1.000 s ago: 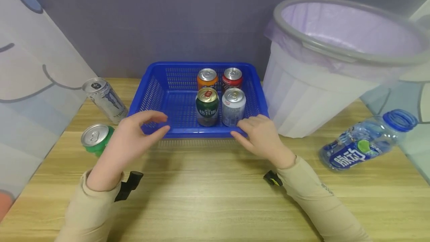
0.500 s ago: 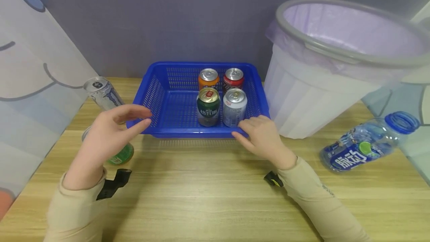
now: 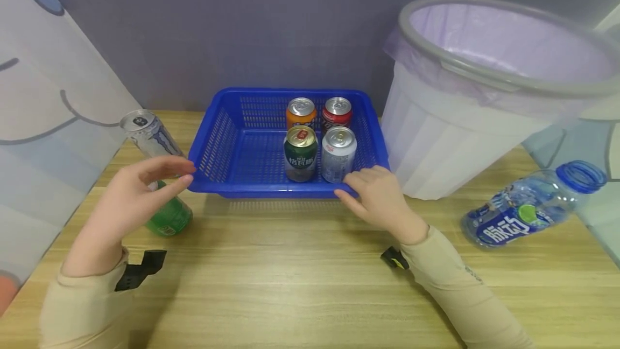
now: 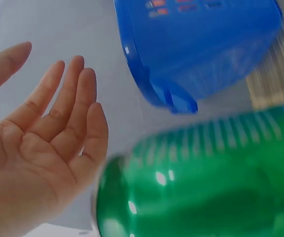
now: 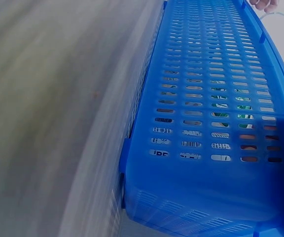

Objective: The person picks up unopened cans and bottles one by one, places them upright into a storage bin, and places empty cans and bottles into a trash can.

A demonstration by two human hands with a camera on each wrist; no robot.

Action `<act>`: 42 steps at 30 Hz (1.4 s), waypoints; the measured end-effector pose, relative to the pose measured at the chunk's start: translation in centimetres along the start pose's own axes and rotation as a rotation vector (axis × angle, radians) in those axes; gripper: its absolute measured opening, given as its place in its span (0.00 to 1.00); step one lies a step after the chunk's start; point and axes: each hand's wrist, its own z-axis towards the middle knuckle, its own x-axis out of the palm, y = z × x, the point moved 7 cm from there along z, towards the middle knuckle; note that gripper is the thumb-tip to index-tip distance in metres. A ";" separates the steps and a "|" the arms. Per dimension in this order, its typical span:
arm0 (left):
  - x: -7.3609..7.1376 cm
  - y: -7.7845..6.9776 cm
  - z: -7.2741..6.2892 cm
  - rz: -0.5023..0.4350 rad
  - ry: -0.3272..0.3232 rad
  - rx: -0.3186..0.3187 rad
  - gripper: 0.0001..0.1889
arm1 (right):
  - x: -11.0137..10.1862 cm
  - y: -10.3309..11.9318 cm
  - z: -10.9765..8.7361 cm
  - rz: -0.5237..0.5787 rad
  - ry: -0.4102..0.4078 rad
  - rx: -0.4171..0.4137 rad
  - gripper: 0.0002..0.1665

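My left hand (image 3: 121,201) hovers beside the green can (image 3: 170,217), thumb and fingers spread apart around air. In the left wrist view its palm faces the camera with fingers loosely extended, and the can (image 4: 206,177) stands close beside it. My right hand (image 3: 380,201) grips the front right corner of the blue basket (image 3: 261,192), fingers over the rim and thumb outside. Through the slots in the right wrist view, parts of those fingers show inside the basket (image 5: 211,187). In the basket's right half stand an orange can (image 3: 301,112), a red can (image 3: 337,113), a dark green can (image 3: 300,158) and a white can (image 3: 338,158).
A tall silver-white can (image 3: 154,136) stands left of the basket, behind my left hand. On the right are a large white bin (image 3: 436,139) with a purple liner and an uncapped clear-blue plastic bottle (image 3: 528,209). A grey wall (image 3: 232,26) rises behind the table (image 3: 281,284).
My left hand has moved left, away from the basket's front left corner and over towards the green can. My right hand stays on the basket rim.
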 end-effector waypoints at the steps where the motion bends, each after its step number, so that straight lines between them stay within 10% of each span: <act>1: -0.2 0.3 0.0 -0.007 -0.004 0.005 0.12 | 0.0 0.0 0.0 -0.001 -0.001 0.000 0.36; 21: -2.8 6.1 -0.2 -0.160 -0.038 -0.200 0.14 | -0.1 0.0 0.0 -0.005 -0.005 0.001 0.37; 33: -1.4 7.1 0.5 -0.425 0.104 0.076 0.17 | -0.1 0.1 -0.1 -0.011 -0.008 -0.004 0.37; 39: -0.8 7.1 0.2 -0.700 0.290 0.239 0.23 | -0.1 0.0 -0.1 -0.009 -0.009 -0.003 0.37; 42: -0.6 7.6 0.0 -0.693 0.348 0.271 0.24 | -0.1 0.0 -0.1 -0.009 -0.013 -0.004 0.37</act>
